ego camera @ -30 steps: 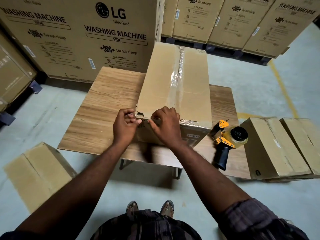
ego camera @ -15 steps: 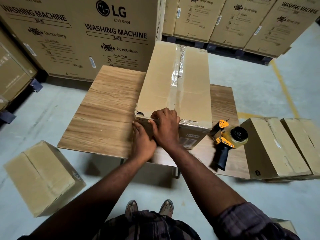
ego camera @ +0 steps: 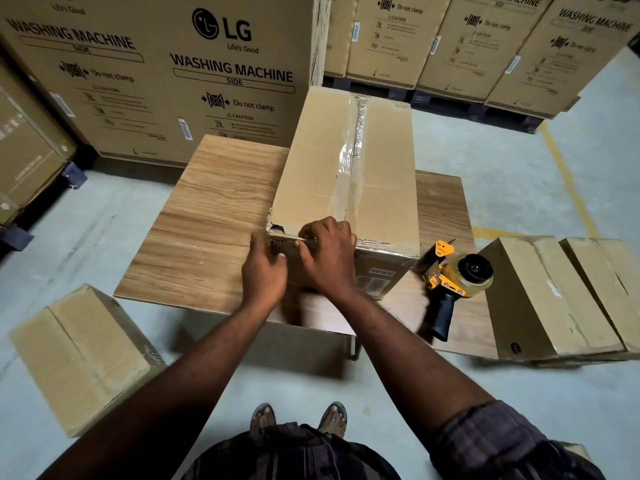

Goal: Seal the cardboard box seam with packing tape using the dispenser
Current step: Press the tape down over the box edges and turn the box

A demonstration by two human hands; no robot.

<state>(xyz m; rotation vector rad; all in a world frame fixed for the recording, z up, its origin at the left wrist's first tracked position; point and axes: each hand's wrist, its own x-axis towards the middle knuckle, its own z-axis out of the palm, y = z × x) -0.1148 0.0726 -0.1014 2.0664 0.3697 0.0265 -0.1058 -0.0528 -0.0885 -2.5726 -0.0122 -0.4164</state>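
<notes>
Two hands work at the near end of the cardboard box (ego camera: 346, 168), which lies lengthwise on the wooden table (ego camera: 207, 209). The right hand (ego camera: 329, 258) lies over the box's near top edge, fingers curled down and pressing the end of the clear tape (ego camera: 348, 157) that runs along the top seam. The left hand (ego camera: 265, 271) lies flat against the near end face at the torn left corner, fingers extended; whether it pinches anything cannot be told, as it is slightly blurred. A label on the end face reads what appears to be "29-06-2026", upside down to the camera, above a barcode. The yellow tape dispenser (ego camera: 453, 275) with black handle lies on the table just right of the box, untouched. Two flat cartons (ego camera: 543, 292) rest at the table's right edge; another carton (ego camera: 83, 355) sits on the floor (ego camera: 502, 188) to the left. Behind stand large cartons (ego camera: 173, 74) printed "LG Life's Good", "WASHING MACHINE SIDE", "Do not clamp" and "CAUTION"
</notes>
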